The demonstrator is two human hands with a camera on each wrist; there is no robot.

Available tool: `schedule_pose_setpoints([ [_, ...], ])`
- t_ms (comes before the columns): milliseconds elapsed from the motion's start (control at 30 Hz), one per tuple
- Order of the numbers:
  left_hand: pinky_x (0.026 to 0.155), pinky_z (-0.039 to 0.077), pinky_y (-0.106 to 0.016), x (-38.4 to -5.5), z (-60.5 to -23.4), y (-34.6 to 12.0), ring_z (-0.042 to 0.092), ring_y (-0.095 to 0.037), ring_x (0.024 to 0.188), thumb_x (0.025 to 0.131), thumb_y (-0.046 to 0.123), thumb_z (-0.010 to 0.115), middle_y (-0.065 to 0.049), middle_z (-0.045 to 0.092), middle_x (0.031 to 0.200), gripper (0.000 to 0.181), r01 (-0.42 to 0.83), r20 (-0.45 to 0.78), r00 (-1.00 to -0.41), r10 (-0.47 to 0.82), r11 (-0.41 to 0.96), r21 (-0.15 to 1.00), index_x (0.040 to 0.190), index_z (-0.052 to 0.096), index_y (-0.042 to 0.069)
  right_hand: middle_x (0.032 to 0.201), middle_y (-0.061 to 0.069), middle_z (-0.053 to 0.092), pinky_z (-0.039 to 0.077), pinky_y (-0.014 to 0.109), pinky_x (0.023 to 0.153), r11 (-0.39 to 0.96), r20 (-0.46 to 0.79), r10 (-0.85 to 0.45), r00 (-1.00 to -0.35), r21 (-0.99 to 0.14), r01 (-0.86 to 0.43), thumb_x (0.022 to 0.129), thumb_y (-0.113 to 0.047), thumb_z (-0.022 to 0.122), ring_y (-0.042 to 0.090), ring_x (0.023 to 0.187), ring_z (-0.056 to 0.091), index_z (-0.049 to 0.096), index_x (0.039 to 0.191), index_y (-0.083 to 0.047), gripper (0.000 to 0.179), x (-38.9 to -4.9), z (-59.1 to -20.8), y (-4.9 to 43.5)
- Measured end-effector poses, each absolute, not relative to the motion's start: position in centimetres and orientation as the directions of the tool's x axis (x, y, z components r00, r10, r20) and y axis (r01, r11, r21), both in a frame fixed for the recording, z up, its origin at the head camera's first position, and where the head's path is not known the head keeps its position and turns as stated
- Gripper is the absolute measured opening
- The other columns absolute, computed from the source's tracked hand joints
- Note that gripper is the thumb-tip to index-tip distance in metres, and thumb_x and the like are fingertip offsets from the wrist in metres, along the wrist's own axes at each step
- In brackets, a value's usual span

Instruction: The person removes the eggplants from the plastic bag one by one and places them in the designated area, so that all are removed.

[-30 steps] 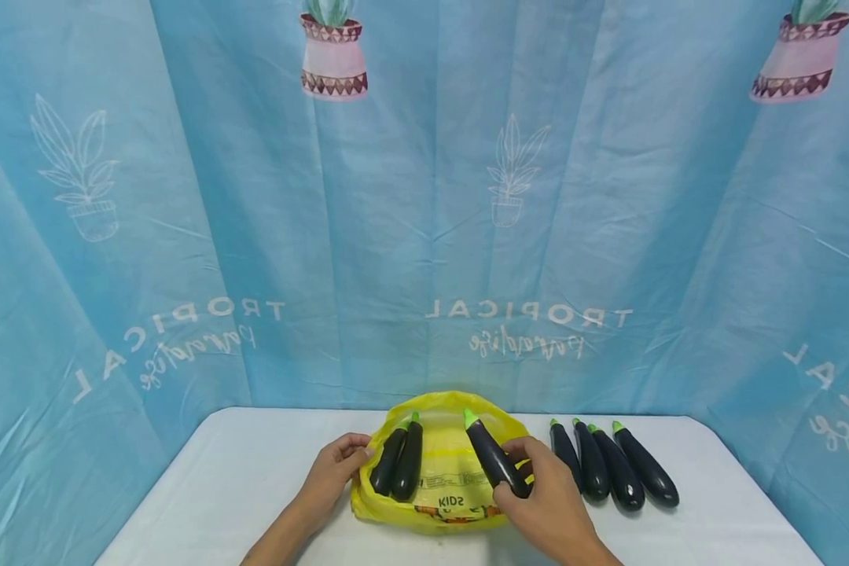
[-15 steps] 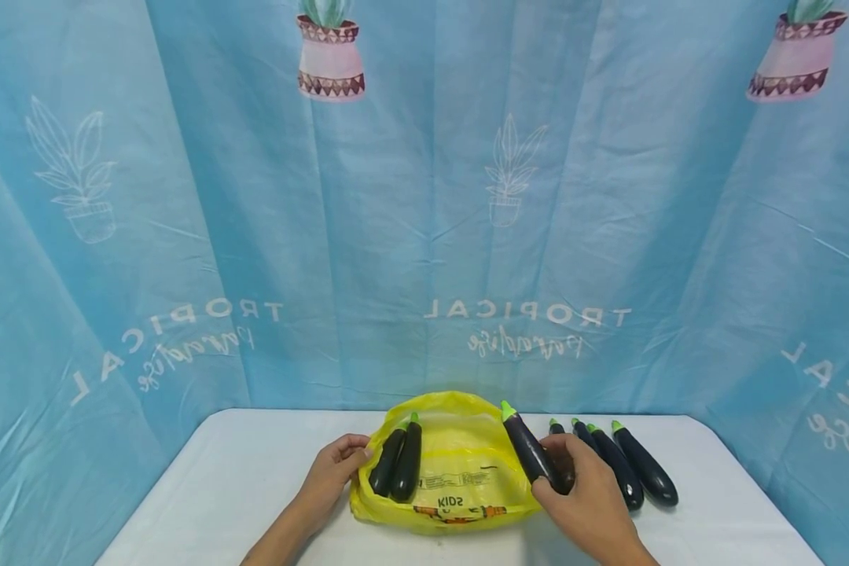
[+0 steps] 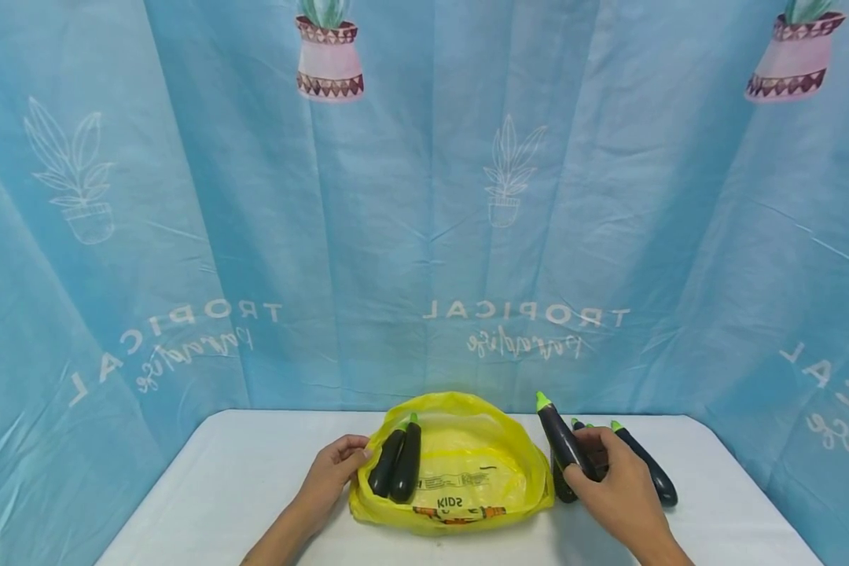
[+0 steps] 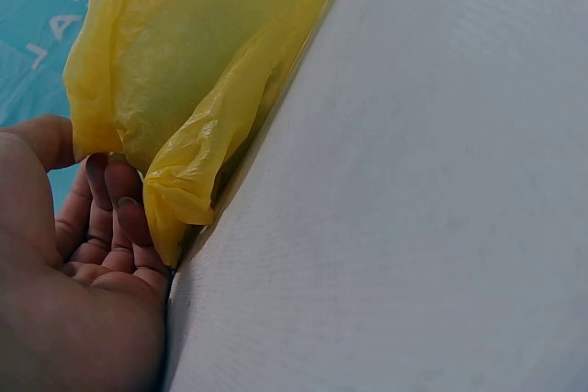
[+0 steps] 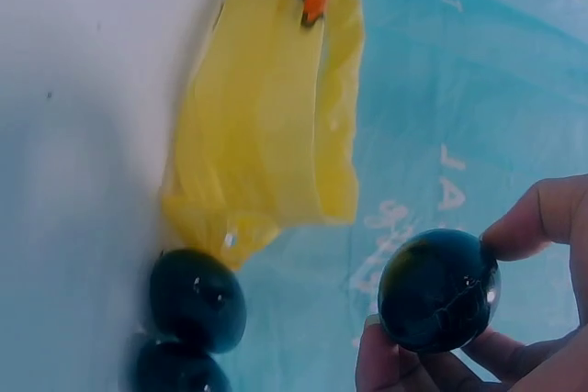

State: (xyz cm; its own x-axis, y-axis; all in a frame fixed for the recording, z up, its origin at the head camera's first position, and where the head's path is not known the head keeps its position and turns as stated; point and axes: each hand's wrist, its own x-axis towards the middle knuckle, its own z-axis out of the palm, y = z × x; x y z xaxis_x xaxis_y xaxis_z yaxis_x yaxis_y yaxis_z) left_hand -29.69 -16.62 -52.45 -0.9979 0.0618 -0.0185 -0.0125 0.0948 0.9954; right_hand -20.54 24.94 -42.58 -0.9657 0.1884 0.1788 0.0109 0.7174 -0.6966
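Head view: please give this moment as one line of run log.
left hand pinches yellow plastic bag | right hand holds eggplant above white table | two eggplants inside bag

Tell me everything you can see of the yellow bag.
The yellow bag looks like thin, crinkled, slightly see-through plastic. It lies on the white table, its wide mouth gaping toward the head camera. Dark lettering that seems to read KIDS and orange figures show near the front edge. Two dark eggplants lie side by side in its left part. The left hand pinches its left rim.
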Motion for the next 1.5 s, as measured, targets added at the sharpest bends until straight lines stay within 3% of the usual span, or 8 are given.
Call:
schedule_pose_setpoints([
  [267,0.081,0.056,-0.028,-29.6,-52.3,-16.5,0.066,-0.018,0.097,0.102,0.023,0.068,-0.008,0.073,0.109,0.033,-0.007,-0.014,-0.998,0.067,0.104,0.995,0.124,0.066,-0.002,0.116,0.010,0.070,0.053,0.040,0.081,0.723,0.171,0.205,-0.964,-0.690,0.032,0.090,-0.024,0.072,0.021,0.096,0.065,0.061,0.133,-0.006,0.048,-21.1,-42.6,26.9],
  [833,0.079,0.055,-0.029,-29.5,-52.3,-16.4,0.065,-0.019,0.097,0.103,0.020,0.067,-0.009,0.073,0.109,0.032,-0.015,-0.020,-0.998,0.057,0.097,0.995,0.125,0.065,-0.002,0.126,0.028,0.066,0.056,0.055,0.084,0.712,0.159,0.294,-0.943,-0.694,0.105,0.095,-0.030,0.069,0.041,0.106,0.069,0.057,0.138,0.003,0.055,-22.9,-43.6,32.6],
  [1367,0.080,0.055,-0.028,-29.6,-52.4,-16.6,0.065,-0.019,0.097,0.103,0.020,0.067,-0.009,0.073,0.109,0.031,-0.016,-0.021,-0.998,0.051,0.096,0.995,0.125,0.066,-0.002,0.133,0.034,0.059,0.058,0.054,0.083,0.676,0.130,0.341,-0.931,-0.722,0.147,0.100,-0.026,0.068,0.051,0.117,0.062,0.053,0.142,0.006,0.055,-24.3,-44.4,36.9],
  [1500,0.080,0.055,-0.028,-29.7,-52.2,-16.5,0.065,-0.019,0.097,0.102,0.021,0.068,-0.009,0.073,0.109,0.032,-0.015,-0.021,-0.998,0.057,0.105,0.994,0.125,0.066,-0.002,0.135,0.034,0.058,0.059,0.049,0.077,0.662,0.111,0.358,-0.927,-0.730,0.168,0.100,-0.026,0.067,0.051,0.117,0.062,0.052,0.143,0.005,0.055,-24.7,-45.0,38.2],
])
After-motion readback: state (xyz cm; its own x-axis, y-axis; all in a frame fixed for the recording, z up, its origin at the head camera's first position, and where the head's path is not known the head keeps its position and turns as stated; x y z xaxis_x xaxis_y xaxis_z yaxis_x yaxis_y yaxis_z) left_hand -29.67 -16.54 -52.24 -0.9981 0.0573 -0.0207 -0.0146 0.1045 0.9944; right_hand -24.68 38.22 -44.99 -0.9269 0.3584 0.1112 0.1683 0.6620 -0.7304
